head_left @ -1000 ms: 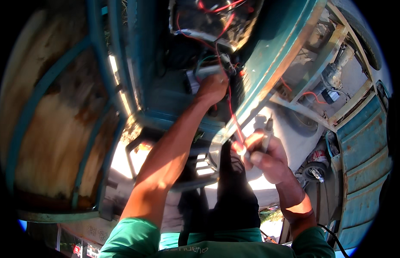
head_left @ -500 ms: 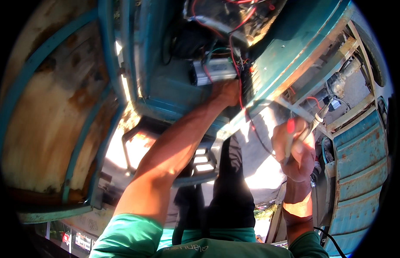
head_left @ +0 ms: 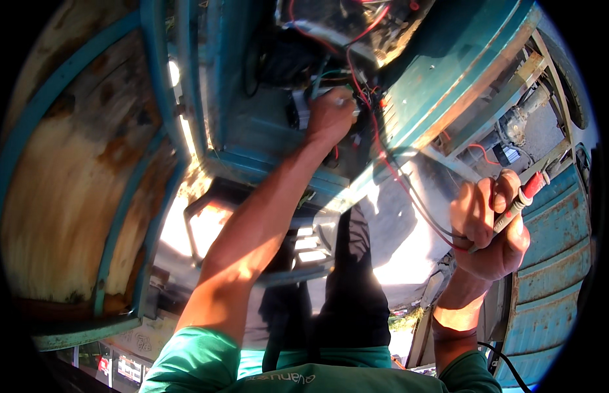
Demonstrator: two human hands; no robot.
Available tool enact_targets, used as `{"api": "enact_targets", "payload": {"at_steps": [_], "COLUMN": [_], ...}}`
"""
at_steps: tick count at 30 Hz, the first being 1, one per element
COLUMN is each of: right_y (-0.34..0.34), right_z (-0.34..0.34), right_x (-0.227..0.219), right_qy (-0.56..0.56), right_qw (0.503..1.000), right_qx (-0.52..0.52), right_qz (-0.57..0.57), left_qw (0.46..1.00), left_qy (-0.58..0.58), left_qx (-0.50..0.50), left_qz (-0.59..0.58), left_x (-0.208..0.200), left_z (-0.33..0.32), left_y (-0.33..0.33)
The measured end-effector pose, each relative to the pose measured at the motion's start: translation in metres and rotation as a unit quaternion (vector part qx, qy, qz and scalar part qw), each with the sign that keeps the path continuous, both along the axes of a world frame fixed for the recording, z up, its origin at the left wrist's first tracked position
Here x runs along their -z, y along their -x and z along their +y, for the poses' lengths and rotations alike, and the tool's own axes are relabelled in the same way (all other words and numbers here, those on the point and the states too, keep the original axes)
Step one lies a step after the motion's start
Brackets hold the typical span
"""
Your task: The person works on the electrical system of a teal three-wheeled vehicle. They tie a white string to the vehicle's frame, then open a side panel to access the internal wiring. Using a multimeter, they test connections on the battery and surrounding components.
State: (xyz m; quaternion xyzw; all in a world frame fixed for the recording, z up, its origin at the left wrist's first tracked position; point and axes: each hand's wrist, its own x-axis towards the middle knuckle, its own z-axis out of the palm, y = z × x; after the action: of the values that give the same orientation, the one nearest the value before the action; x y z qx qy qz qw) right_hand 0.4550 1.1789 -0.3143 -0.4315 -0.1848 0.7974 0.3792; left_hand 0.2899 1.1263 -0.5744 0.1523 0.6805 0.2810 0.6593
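My left hand (head_left: 332, 112) is inside the blue metal compartment, over a silver finned metal box (head_left: 298, 109) that it partly covers. Its fingers are curled closed, and I cannot make out what is in them. Raised at the right, my right hand (head_left: 487, 226) grips a pair of test probes (head_left: 514, 208), one with a red part and one greyish; their tips point up and to the right. From that hand a red lead and a dark lead (head_left: 409, 187) run up toward the tangle of wires beside the box.
Red wires (head_left: 349, 49) hang at the top of the compartment (head_left: 265, 134). On the left stands a rusty panel (head_left: 82, 216) with blue ribs. A rusty frame (head_left: 533, 72) and a blue corrugated panel (head_left: 552, 242) are at the right. Below my left forearm is a dark step (head_left: 311, 262).
My left hand has moved up and left onto the silver box, covering more of it. My right hand has shifted right and turned, swinging the probes outward; the leads are now stretched farther.
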Motion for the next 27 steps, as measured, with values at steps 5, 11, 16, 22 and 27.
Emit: {"api": "enact_targets", "payload": {"at_steps": [5,11,16,22,27], "right_y": [-0.008,-0.012,-0.01,-0.011,-0.016], "right_z": [0.016,0.014,0.006,-0.003,-0.013], "right_x": [-0.009,-0.012,-0.002,0.002,0.005], "right_qy": [-0.083,-0.074,-0.059,-0.041,0.004], "right_qw": [0.996,0.996,0.998,0.999,1.0], "right_qx": [0.021,0.048,0.032,0.024,0.023], "right_qz": [0.025,0.028,-0.002,-0.016,0.008], "left_qw": [0.933,0.846,0.87,0.848,0.821], "left_qy": [-0.173,-0.19,-0.091,-0.028,-0.073], "left_qx": [0.218,0.361,0.378,0.451,0.494], "left_qz": [0.228,0.343,0.303,0.277,0.276], "left_x": [0.001,0.022,0.05,0.036,0.053], "left_z": [0.001,0.024,0.036,0.055,0.055], "left_y": [-0.012,0.003,0.007,-0.002,-0.002]}}
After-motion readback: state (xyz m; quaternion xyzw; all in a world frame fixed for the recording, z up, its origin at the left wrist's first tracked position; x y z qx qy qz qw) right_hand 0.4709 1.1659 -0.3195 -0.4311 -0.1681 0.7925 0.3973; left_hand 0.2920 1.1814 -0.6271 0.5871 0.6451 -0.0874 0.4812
